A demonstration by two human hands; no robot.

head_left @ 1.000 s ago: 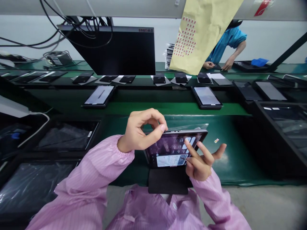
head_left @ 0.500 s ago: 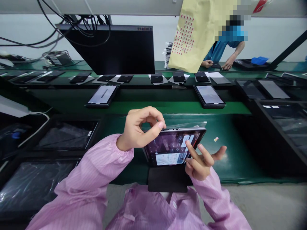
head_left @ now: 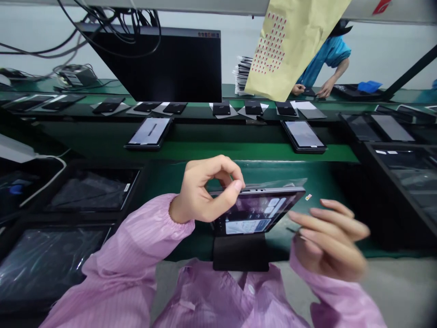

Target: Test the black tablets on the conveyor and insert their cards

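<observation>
The left hand (head_left: 213, 189) is at the upper edge of a dark, thin rectangular tablet (head_left: 259, 209) with a lit screen, the tips of its thumb and forefinger pressed together there; whether they pinch the edge itself or something small on it cannot be told. The tablet leans upright in the near middle of a green work mat (head_left: 334, 228), above a flat black rectangular panel (head_left: 241, 253). Clear plastic film (head_left: 295, 183) sticks up behind the tablet's upper right edge.

The right hand (head_left: 329, 239) is blurred, to the right of the tablet and apart from it. Its upper fingers are somewhat spread; whether its thumb and forefinger pinch anything cannot be told. A tiny white and yellow piece (head_left: 308, 197) lies on the mat, beyond this hand.

Farther back, a black tablet with a pale lit screen (head_left: 149, 133) lies at left and a dark-framed tablet with a whitish screen (head_left: 303, 135) at right. A wide black monitor (head_left: 164, 68) is at the far left, and a yellow paper sheet with red marks (head_left: 283, 50) hangs right of it. At far right, a person in blue (head_left: 327, 59) has both hands near a small dark item (head_left: 309, 92).
</observation>
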